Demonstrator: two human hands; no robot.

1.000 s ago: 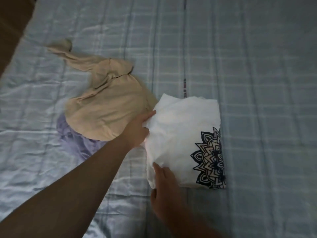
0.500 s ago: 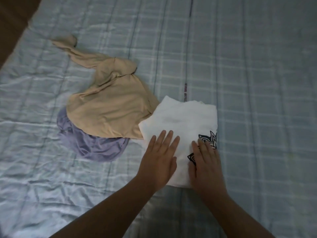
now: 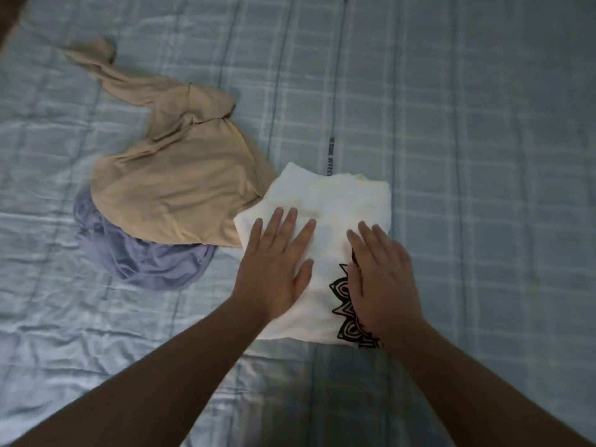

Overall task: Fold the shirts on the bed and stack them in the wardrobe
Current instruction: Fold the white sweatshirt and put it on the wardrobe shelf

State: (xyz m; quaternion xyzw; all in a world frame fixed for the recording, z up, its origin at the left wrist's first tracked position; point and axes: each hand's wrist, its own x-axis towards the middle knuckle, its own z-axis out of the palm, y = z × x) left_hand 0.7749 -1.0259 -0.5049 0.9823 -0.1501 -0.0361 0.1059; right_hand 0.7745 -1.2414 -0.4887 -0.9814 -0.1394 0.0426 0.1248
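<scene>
A folded white shirt [image 3: 335, 201] with a black mandala print lies on the bed in the middle of the view. My left hand [image 3: 274, 269] lies flat on its left half, fingers straight and spread. My right hand [image 3: 380, 275] lies flat on its right half, covering most of the print. To the left, a crumpled beige shirt [image 3: 171, 188] rests on top of a crumpled lavender shirt [image 3: 145, 256]; the beige one's edge touches the white shirt's far left corner.
The bed [image 3: 483, 156] wears a pale blue checked sheet that fills nearly the whole view, with wrinkles at the near left. A dark brown surface [image 3: 6, 14] shows at the top left corner.
Both hands have left the white shirt's left edge and now lie flat on top of it, sliding a little farther up the shirt.
</scene>
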